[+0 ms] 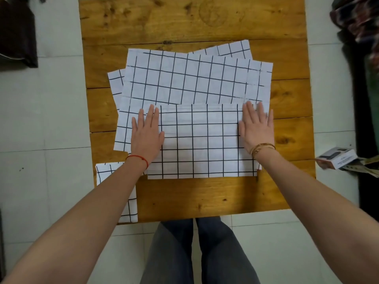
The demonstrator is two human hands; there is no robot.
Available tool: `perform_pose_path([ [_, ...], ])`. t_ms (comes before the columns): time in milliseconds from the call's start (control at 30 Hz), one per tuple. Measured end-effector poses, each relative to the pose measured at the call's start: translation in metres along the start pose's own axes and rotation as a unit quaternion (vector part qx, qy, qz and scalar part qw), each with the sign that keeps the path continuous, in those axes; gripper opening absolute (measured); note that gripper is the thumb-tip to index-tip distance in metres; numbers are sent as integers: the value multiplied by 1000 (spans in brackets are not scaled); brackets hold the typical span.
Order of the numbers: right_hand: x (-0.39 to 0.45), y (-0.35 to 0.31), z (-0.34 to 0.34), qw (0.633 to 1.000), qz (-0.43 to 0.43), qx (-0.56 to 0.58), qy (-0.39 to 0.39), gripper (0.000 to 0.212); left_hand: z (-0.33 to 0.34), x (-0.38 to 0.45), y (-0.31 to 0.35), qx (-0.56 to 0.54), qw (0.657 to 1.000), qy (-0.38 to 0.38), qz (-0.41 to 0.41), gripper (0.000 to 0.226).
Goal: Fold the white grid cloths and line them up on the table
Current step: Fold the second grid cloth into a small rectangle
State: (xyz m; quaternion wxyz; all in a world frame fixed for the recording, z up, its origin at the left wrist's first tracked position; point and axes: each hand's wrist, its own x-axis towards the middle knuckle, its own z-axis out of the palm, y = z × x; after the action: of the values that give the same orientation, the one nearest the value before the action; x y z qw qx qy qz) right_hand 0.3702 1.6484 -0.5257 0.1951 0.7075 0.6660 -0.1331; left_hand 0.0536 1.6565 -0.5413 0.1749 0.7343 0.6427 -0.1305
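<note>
Left hand (146, 134) and right hand (256, 128): no grip, both released, fingers straight, palms pressing flat on the half-folded cloth (200, 144) at frame centre. This cloth looks folded once, lying on the lower part of the pile (184, 78) of unfolded cloths, at least 2, on the tabletop (194, 21). 1 folded cloth (131, 203) sits at lower left tabletop corner. Judgement: task early; most folding and lining up remain.

No legible text anywhere.
</note>
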Motion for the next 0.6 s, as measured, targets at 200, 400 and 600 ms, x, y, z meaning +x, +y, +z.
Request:
perform_pose_path([
  [200, -1, 25, -2, 1000, -4, 14, -3, 57, 0, 0, 0, -16, 1000, 0, -1, 69],
  [400, -7, -4, -10, 996, -41, 66, 45, 58, -11, -11, 11, -144, 982, 103, -72, 60],
  [600, -18, -45, -12, 984, -154, 89, 23, 61, -10, -24, 18, -239, 931, 79, -263, 41],
])
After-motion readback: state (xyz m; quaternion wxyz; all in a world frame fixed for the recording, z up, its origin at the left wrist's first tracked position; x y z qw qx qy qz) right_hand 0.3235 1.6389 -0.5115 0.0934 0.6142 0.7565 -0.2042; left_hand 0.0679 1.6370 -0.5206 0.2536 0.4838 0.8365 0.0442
